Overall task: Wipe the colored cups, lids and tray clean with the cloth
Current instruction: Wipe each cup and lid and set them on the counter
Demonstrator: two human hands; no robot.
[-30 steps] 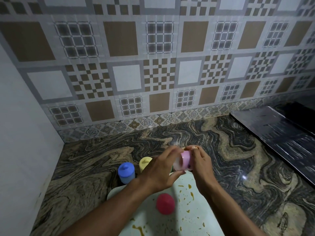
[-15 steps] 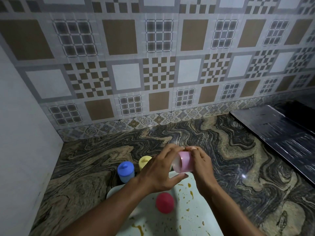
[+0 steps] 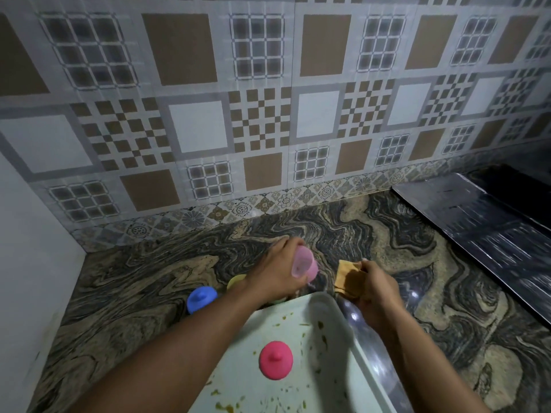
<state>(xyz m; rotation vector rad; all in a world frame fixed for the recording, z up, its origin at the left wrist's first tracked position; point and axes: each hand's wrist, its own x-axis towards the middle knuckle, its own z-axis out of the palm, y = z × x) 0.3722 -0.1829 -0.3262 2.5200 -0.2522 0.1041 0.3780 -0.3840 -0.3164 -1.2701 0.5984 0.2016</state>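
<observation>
Pink cup (image 3: 304, 263) is gripped in left hand (image 3: 277, 268), fingers curled around it. Tan cloth (image 3: 348, 277), just beside cup, is pinched by right hand (image 3: 377, 289).

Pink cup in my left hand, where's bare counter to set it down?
Bare marble counter runs from the tiled wall to the pink plastic cup, also between white tray and dark steel panel. Crowded around blue lidded cup and yellow cup.
</observation>
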